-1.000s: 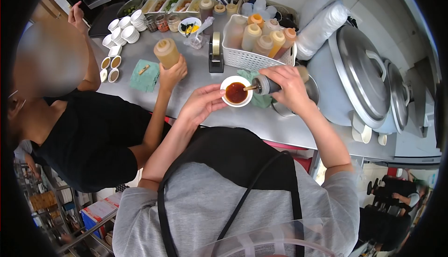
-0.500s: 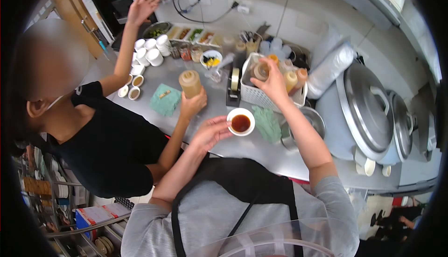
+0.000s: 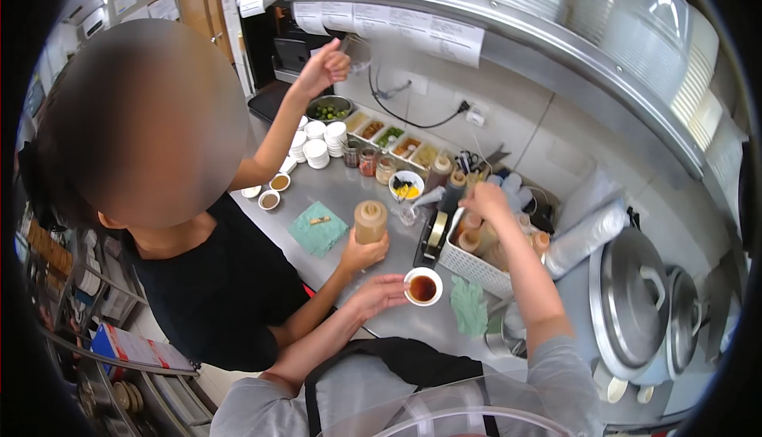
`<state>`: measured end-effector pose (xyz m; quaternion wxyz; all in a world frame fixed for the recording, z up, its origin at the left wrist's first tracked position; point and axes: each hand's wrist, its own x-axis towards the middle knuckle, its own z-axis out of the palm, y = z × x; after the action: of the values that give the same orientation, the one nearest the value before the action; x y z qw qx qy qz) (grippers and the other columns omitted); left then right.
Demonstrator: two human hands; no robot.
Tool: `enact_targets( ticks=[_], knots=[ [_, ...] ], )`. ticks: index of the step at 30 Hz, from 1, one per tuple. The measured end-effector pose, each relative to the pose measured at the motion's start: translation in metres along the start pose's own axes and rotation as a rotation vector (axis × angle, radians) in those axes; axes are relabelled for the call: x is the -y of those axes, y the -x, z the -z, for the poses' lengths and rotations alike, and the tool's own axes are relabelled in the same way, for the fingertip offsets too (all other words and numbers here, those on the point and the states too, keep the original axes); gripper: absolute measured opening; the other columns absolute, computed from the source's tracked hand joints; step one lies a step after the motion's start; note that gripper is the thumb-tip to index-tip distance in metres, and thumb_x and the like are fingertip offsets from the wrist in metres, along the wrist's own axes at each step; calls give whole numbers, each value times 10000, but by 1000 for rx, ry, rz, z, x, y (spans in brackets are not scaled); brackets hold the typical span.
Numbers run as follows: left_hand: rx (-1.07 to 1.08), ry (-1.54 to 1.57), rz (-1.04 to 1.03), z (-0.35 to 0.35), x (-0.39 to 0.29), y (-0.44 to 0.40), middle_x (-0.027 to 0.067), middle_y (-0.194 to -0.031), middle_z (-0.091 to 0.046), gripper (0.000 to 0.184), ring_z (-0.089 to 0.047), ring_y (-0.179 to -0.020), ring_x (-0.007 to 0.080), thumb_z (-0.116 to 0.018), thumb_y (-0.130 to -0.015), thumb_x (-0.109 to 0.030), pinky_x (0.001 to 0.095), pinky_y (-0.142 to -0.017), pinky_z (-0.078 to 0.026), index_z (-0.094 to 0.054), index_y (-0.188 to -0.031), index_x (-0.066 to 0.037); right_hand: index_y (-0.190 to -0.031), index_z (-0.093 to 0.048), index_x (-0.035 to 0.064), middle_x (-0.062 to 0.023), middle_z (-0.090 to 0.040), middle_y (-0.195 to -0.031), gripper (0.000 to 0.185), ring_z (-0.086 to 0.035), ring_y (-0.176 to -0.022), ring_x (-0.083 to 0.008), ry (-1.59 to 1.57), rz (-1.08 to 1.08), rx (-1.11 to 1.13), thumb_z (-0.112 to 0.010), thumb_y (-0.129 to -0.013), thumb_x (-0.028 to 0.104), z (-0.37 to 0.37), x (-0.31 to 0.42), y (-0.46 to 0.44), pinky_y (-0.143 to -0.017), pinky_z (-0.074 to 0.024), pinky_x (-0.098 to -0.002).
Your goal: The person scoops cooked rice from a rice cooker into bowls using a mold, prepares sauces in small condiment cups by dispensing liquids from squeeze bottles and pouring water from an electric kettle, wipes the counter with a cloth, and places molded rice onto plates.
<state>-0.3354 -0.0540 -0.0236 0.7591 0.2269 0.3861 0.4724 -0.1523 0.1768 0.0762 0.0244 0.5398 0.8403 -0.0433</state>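
My left hand [image 3: 379, 295] grips the rim of a small white sauce cup [image 3: 409, 297] holding dark reddish-brown sauce [image 3: 422, 288], above the counter's front part. My right hand [image 3: 486, 201] reaches over the far side of a white plastic basket [image 3: 476, 272] full of squeeze bottles [image 3: 468, 240]. Its fingers are curled downward, and what they grip, if anything, is hidden. A co-worker on the left holds a squeeze bottle [image 3: 371, 223] of light brown liquid just beyond my left hand. That person's other hand [image 3: 324, 68] is raised, fingers curled.
A black tape dispenser [image 3: 431, 238] stands left of the basket. Green cloths [image 3: 317, 228] lie on the steel counter. White cup stacks [image 3: 316, 153], jars and topping trays line the back. Large lidded pots [image 3: 631, 302] stand right. A loaded shelf [image 3: 508, 20] hangs overhead.
My right hand has left the squeeze bottle it held at the basket and moved to the basket's far side. The view has tilted up, showing the shelf. The co-worker's raised hand has curled its fingers.
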Motion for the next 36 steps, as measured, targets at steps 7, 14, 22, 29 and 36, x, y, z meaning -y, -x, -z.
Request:
enact_targets(
  ticks=[7,14,22,29,36],
  knots=[
    [-23,3,-9,-1,-7,-4,82,-981,-594,301,-601,-871,143,-612,-804,-111,249,-791,-497,-539,-1068,14,-1147,-498,135,-127,-599,-1024,683,-563,-961,-296,-194,130,-72,-769,-545,313,-36,21,-123,-818,-440,-392],
    [-19,28,2,5,-2,-11,72,-977,-596,302,-600,-866,134,-608,-806,-109,238,-780,-498,-538,-1076,6,-1090,-518,189,-151,-613,-943,579,-568,-939,-296,-234,145,-144,-752,-564,246,-51,22,-138,-792,-452,-396],
    [-26,7,-5,-1,-5,-9,84,-989,-595,314,-598,-867,139,-607,-808,-116,244,-772,-498,-530,-1081,17,-1306,-251,335,-137,-544,-946,792,-562,-891,-320,-224,240,-496,-686,-658,202,2,31,-62,-752,-460,-430],
    [-47,-5,-28,-5,-7,-4,77,-966,-600,320,-599,-851,138,-620,-799,-135,242,-747,-494,-532,-1073,6,-1366,-159,214,-159,-471,-1195,909,-546,-932,-287,-418,397,-830,-704,-640,165,94,38,68,-838,-411,-378],
    [-30,16,-46,-5,-4,5,86,-963,-601,315,-606,-837,150,-618,-801,-130,250,-737,-501,-533,-1067,16,-1329,-227,82,-120,-489,-1145,869,-530,-994,-213,-1361,544,-898,-747,-633,108,102,18,152,-885,-397,-335]
  ],
)
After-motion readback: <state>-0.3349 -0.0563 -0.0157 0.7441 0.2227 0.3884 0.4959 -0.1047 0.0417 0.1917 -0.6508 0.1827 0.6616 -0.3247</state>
